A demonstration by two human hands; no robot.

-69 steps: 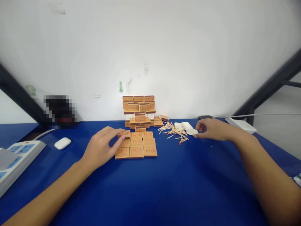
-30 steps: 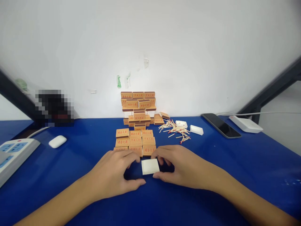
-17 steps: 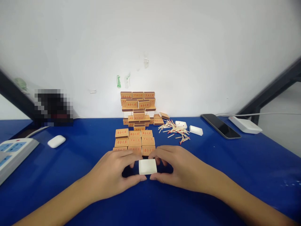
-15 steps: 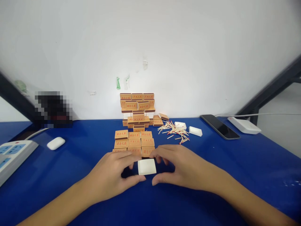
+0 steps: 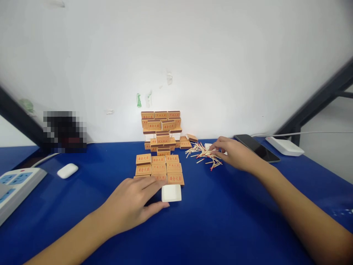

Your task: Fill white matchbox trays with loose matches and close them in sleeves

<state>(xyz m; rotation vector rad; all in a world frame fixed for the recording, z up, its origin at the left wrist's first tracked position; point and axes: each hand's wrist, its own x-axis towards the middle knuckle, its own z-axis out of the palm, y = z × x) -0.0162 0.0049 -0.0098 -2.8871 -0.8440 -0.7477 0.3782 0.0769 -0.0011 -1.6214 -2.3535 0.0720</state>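
Note:
My left hand (image 5: pixel 138 197) holds a white inner matchbox tray (image 5: pixel 171 193) at its left end, fingers along the far side and thumb along the near side. The tray lies at the near edge of flat rows of orange matchboxes (image 5: pixel 158 168) with red print. My right hand (image 5: pixel 228 151) is at the pile of loose red-tipped matches (image 5: pixel 202 151), thumb and forefinger close together on some of them. A second white tray (image 5: pixel 207 146) shows partly behind those fingertips.
Behind the flat rows, a stepped stack of matchboxes (image 5: pixel 161 126) stands against the wall. A phone (image 5: pixel 256 148) and a white device (image 5: pixel 285 146) lie to the right. A white earphone case (image 5: pixel 67 170) and a power strip (image 5: pixel 23 193) are on the left.
My right hand has left the white tray and moved right and away from me to the match pile. My left hand stays by the tray, which has barely shifted.

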